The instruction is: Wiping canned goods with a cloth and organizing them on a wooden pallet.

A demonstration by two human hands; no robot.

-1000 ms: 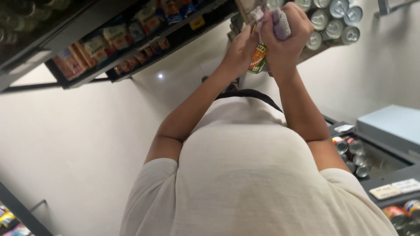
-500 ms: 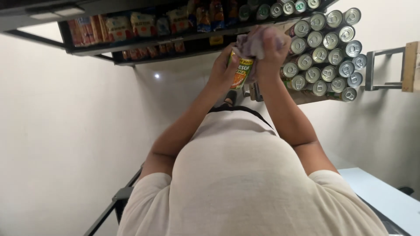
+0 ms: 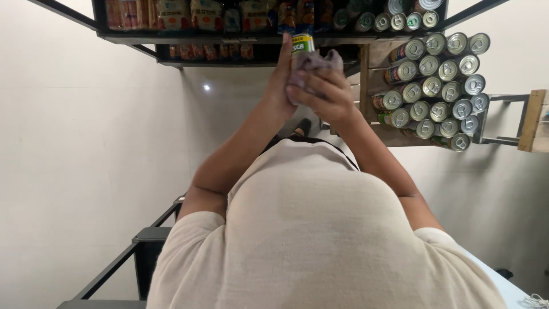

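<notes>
Can (image 3: 302, 44) — yellow-and-green label, held upright at the far centre of the scene, just in front of the dark shelf (image 3: 229, 39); only its upper part shows, the rest is covered by cloth and fingers.

Left hand (image 3: 281, 86) — pressed flat along the can's left side, fingers extended upward; it holds the can, though the palm side is hidden.

Right hand (image 3: 323, 91) — closed around a crumpled greyish cloth (image 3: 313, 63) that lies against the can's right side; how tightly it grips cannot be told.

Shelf contents — packets (image 3: 171, 12) in a row, cut off by the top edge, print too blurred to make out.

Stacked tins (image 3: 440, 86) — silver pull-tab ends facing out, in a wooden rack to the right, just beside the right hand.

Near field — pale shirt (image 3: 320, 240) fills the lower frame and hides everything below the arms.

Open room — bare pale wall (image 3: 86, 160) to the left; a dark metal frame (image 3: 143, 240) crosses the lower left corner.
</notes>
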